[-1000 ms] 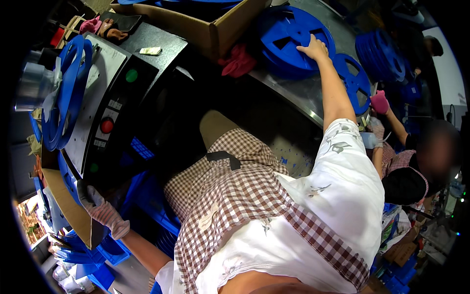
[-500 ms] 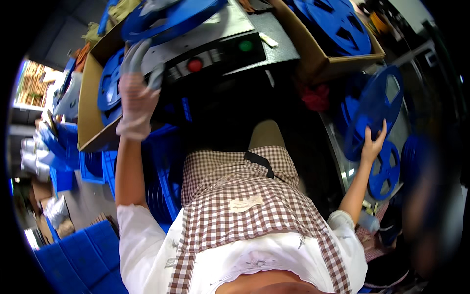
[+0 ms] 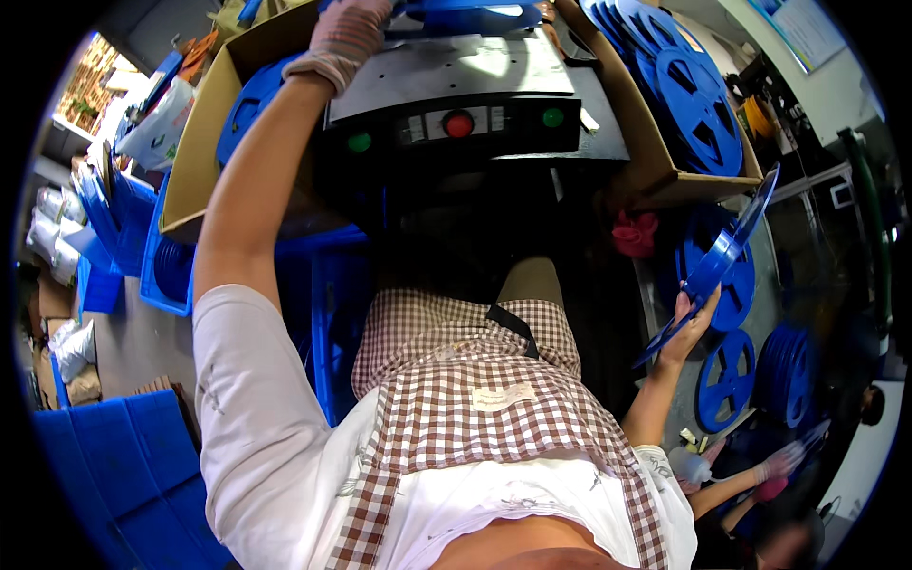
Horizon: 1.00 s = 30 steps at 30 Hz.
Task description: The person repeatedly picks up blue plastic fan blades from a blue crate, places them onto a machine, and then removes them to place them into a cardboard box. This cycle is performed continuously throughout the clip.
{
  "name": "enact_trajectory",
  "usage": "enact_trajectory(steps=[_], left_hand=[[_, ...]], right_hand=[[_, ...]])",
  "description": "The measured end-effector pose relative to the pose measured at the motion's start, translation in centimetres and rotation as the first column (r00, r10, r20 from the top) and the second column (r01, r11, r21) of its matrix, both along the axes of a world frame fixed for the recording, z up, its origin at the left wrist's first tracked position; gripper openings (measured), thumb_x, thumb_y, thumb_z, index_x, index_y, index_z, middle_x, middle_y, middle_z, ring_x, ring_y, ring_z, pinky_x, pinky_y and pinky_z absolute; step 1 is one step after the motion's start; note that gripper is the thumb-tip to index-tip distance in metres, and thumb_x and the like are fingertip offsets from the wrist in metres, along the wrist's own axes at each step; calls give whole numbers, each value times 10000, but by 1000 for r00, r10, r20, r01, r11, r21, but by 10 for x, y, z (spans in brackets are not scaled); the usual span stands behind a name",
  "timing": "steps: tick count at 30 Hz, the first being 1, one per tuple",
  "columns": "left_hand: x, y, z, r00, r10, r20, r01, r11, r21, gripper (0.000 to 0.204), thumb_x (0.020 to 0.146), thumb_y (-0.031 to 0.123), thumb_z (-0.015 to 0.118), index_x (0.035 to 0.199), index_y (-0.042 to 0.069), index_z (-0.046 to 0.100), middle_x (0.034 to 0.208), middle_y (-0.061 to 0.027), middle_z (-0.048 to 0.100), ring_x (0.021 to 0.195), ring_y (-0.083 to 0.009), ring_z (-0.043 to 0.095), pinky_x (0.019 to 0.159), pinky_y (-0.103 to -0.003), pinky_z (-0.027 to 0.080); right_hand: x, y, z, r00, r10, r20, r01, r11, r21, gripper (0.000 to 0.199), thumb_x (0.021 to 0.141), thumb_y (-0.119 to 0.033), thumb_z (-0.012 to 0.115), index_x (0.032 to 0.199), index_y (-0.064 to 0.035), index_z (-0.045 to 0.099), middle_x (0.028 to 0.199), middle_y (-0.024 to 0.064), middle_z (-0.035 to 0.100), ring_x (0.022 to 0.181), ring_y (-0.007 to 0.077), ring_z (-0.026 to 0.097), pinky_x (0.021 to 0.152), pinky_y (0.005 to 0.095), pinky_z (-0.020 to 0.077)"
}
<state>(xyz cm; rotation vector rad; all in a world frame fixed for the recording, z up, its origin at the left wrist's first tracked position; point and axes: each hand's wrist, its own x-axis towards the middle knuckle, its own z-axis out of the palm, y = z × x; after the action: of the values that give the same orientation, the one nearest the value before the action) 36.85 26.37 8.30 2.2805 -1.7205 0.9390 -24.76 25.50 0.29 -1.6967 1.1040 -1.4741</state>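
Note:
My left hand [image 3: 344, 38], in a knitted glove, reaches up to the grey top plate of a black machine [image 3: 456, 81], beside a blue reel [image 3: 465, 13] lying there. The picture's rim cuts off its fingers, so its grip is unclear. Down at the right, my bare right hand [image 3: 690, 321] grips the lower rim of a blue plastic reel [image 3: 717, 258]. It holds the reel tilted on edge above the metal table [image 3: 665, 418]. The machine's front panel carries a red button [image 3: 459, 123] between two green ones.
Cardboard boxes of blue reels flank the machine, one at the left [image 3: 201, 133] and one at the right [image 3: 655, 180]. More reels [image 3: 727, 380] lie on the table near a pink cloth [image 3: 635, 233]. Blue crates [image 3: 114, 475] stand lower left. Another person's gloved hand [image 3: 779, 464] works lower right.
My left arm has swung from the left-hand box up to the machine's top. My right hand has lifted a reel off the table and tipped it on edge. The view turned.

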Motion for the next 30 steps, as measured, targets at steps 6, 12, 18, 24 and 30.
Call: enact_trajectory(steps=[6,12,18,24,30], left_hand=[[-20,179,13,795,-267,-544,48,923,-383,302,857,61,555,1151,104,609,998,-119,674,910,-268,647,807,-369,511],[-39,429,-46,597,131,-791,-402,903,-154,283,877,36,541,1140,96,625,993,-86,682,889,-230,648,790,-332,509],[-34,510,-129,382,332,-863,-555,829,73,271,896,11,528,1129,88,642,988,-54,691,868,-191,649,774,-295,506],[-7,522,-161,579,521,-627,-622,779,72,268,906,42,493,1119,103,643,965,-119,713,906,-250,686,780,-357,530],[-5,547,-152,479,657,-582,-758,644,104,260,897,130,538,1135,130,644,991,-168,691,927,-337,661,774,-409,538]], right_hand=[[-1,5,8,994,111,13,-109,990,-95,377,916,-122,560,1262,10,489,1107,137,616,1011,228,611,1002,360,424],[61,7,42,748,614,252,-624,780,-48,426,917,-131,577,1304,25,489,1131,153,626,1056,238,610,969,346,454],[116,7,46,662,692,288,-730,682,38,430,913,-151,570,1298,20,483,1116,150,619,1053,239,601,968,353,451],[113,9,56,605,718,346,-774,631,44,435,910,-171,564,1293,16,476,1101,146,612,1050,240,591,968,360,449],[119,9,65,546,753,367,-815,579,23,440,907,-192,558,1287,11,470,1086,143,604,1047,241,582,967,367,447]])
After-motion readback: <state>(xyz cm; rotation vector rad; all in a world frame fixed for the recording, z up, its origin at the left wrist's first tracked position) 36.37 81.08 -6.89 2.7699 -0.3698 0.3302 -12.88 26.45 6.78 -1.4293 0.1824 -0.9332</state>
